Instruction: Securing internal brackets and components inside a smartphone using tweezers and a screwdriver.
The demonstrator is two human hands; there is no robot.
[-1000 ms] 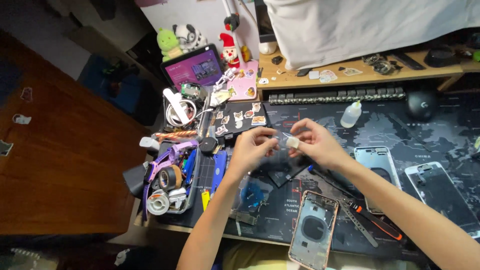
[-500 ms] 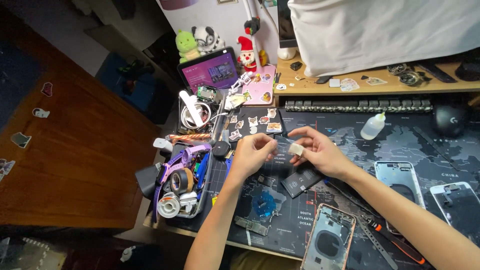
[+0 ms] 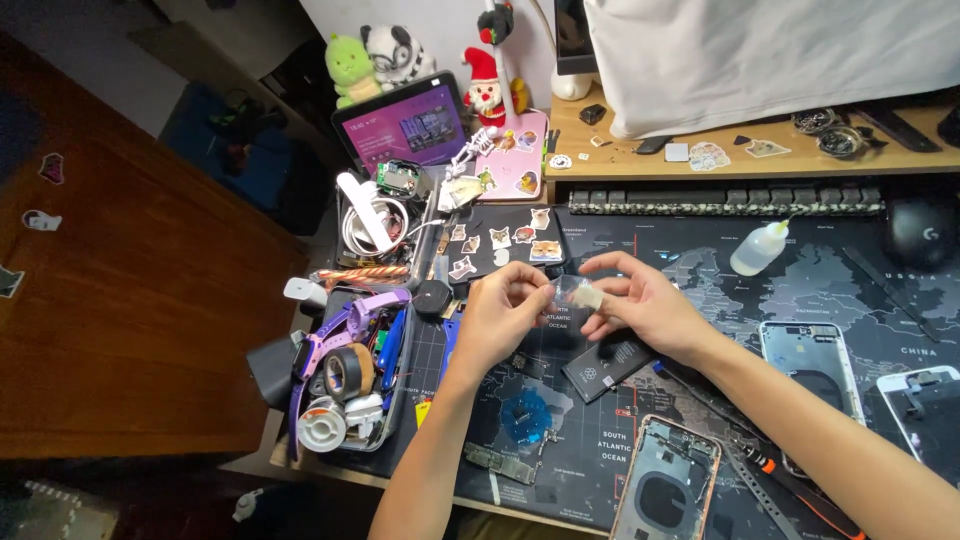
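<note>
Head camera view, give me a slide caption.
Both hands, left hand and right hand, pinch a small clear packet above a phone battery.

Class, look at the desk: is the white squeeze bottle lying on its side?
No, the white bottle stands upright on the map mat, its nozzle pointing up, apart from both hands.

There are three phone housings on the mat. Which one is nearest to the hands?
The rose-gold phone housing at the bottom edge, just below the right hand. The silver housing and the white-edged housing lie farther right.

A dark world-map desk mat (image 3: 760, 300) beside brown wooden floor (image 3: 130, 330), under a wooden shelf (image 3: 640, 160).
</note>
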